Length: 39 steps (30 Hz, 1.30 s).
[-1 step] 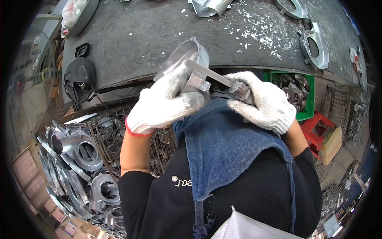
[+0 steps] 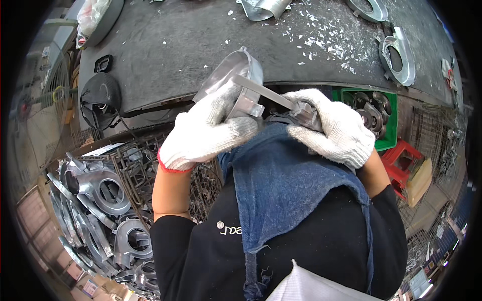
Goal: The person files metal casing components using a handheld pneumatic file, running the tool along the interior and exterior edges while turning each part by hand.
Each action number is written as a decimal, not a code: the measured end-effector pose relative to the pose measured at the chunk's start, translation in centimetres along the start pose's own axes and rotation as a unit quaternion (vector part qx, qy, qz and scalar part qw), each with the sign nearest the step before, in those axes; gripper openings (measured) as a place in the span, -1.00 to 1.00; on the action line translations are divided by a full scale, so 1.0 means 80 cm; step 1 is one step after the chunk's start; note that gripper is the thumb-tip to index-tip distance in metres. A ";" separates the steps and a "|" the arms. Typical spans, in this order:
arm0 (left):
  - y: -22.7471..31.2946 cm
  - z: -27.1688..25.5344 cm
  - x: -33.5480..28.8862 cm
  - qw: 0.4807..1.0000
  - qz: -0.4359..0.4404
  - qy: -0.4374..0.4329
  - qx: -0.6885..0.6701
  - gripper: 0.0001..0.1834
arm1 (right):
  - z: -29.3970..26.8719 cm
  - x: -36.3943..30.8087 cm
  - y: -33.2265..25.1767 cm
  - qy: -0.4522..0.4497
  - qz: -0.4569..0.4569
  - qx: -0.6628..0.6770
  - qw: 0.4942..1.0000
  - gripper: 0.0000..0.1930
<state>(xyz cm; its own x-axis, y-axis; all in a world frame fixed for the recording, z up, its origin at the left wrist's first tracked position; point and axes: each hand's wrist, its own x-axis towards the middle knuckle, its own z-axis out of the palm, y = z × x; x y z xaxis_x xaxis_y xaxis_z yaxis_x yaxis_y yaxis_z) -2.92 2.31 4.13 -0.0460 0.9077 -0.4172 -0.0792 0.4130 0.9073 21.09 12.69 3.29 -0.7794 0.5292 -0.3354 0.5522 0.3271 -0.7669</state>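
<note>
My left hand [image 2: 207, 126], in a white knit glove with a red cuff edge, grips a silvery cast-metal housing [image 2: 231, 69] with a curved wall. The housing is tilted near the bench's front edge, and its lower part is partly hidden by my fingers. In a white glove too, my right hand [image 2: 339, 131] is closed round a grey metal hand tool [image 2: 304, 114]. From this tool a long, narrow flat bar [image 2: 268, 93] reaches left across the housing. Whether the bar touches the metal I cannot tell. The tool's body is mostly covered by my palm.
Pale flakes [image 2: 331, 45] lie on the dark bench [image 2: 175, 60], with more housings [image 2: 407, 62] at its right. A green crate [image 2: 386, 144] of round metal parts stands beside my right hand, near a red stool [image 2: 399, 165]. A wire cage [image 2: 131, 168] and piled housings [image 2: 95, 188] are at left.
</note>
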 end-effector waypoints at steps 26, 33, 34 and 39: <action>-0.009 -0.015 -0.017 0.974 -0.072 -0.010 0.213 -0.37 | 0.004 0.053 -0.001 -0.080 0.113 0.091 0.986 -0.69; 0.003 -0.024 -0.010 0.992 -0.066 -0.047 0.098 -0.31 | 0.032 0.040 -0.009 0.029 -0.023 -0.150 0.988 -0.60; 0.004 -0.026 -0.011 0.995 -0.067 -0.012 0.073 -0.29 | 0.034 0.040 -0.006 0.040 -0.031 -0.172 0.984 -0.59; 0.004 -0.033 -0.015 0.995 -0.061 0.027 0.079 -0.31 | 0.035 0.043 0.000 0.060 -0.041 -0.162 0.984 -0.58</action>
<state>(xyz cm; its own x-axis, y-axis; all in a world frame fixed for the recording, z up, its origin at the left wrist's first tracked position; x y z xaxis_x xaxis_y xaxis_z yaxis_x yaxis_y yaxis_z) -5.52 1.13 4.81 -0.0990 0.8464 -0.5232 0.0690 0.5304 0.8449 17.57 12.34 0.62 -0.7947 0.5739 -0.1975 0.5702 0.5943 -0.5672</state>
